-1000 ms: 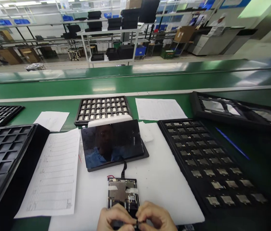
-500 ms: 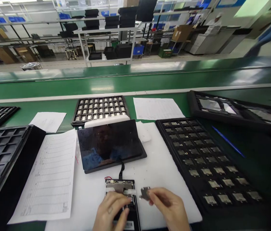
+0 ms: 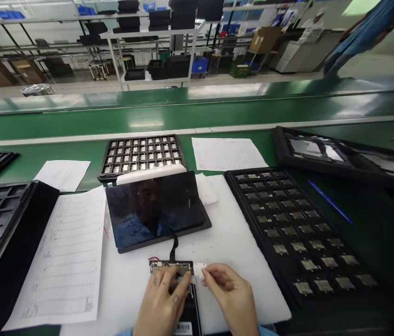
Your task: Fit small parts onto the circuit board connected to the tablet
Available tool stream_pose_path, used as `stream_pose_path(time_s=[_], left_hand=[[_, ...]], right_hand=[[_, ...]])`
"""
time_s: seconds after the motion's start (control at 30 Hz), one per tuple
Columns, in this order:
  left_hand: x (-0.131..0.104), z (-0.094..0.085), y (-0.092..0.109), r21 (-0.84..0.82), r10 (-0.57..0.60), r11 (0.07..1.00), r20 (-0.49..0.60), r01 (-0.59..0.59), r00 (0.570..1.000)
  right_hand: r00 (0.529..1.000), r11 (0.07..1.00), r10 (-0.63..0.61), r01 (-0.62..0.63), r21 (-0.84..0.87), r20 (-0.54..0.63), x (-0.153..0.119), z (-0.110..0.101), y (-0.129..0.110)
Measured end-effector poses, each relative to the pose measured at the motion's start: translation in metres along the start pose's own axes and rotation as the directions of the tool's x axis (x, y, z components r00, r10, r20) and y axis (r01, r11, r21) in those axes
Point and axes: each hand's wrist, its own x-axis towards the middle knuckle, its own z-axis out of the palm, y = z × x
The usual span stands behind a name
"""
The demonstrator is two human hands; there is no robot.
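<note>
Left hand lay flat, fingers spread, pressing the circuit board onto the tabletop. Right hand, just right, pinched a small white tab at the board's right edge.

Even overhead light fills the hall, bright and nearly shadowless over my bench. It glares in pale bands along the glossy green conveyor belt and mirrors a dim reflection in the black glass tablet screen. My wide lens bows the belt's straight edges and stretches the corners. The far metal shelving racks look soft, and a passing blue sleeve smears with motion blur.
</note>
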Motion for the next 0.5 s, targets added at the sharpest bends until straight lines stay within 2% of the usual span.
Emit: stream_pose_path(time_s=[0.17,0.5], left_hand=[[-0.0003,-0.0017,-0.0013,-0.074,-0.008,0.997,-0.004,0.007,1.000],[0.0018,0.0032,0.0060,0.069,-0.030,0.997,0.017,0.028,0.999]], right_hand=[[0.999,0.997,-0.031,0.029,-0.067,-0.025,-0.0017,0.0014,0.0004],[0.999,0.996,-0.017,0.013,-0.084,-0.039,-0.0012,-0.0015,0.0019]])
